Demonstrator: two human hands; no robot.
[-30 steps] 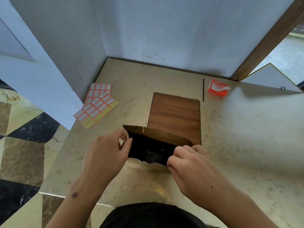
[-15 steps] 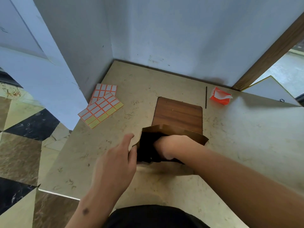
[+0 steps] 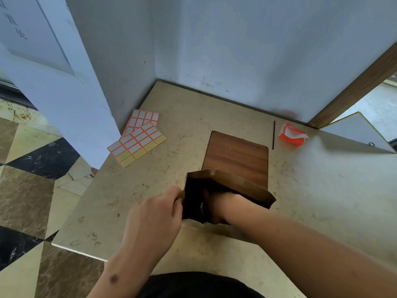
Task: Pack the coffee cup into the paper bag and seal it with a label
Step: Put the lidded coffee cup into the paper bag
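Paper bag [image 3: 240, 186] rim pinched by left hand [image 3: 156, 216] at 9 o'clock | right hand [image 3: 223, 203] buried inside (grip cannot be told) | risk — rim torn if withdrawn carelessly.

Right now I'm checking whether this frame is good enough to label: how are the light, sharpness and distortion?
Head view: soft daylight, no harsh glare on the table; wide-angle bending at the wall edges; the left hand is slightly motion-blurred; the paper bag interior is in deep shadow, hiding most of the right hand; the label sheets are sharp.

Indoor corner: marble counter [image 3: 322, 190], patterned stone floor [image 3: 32, 190], painted walls [image 3: 236, 50]
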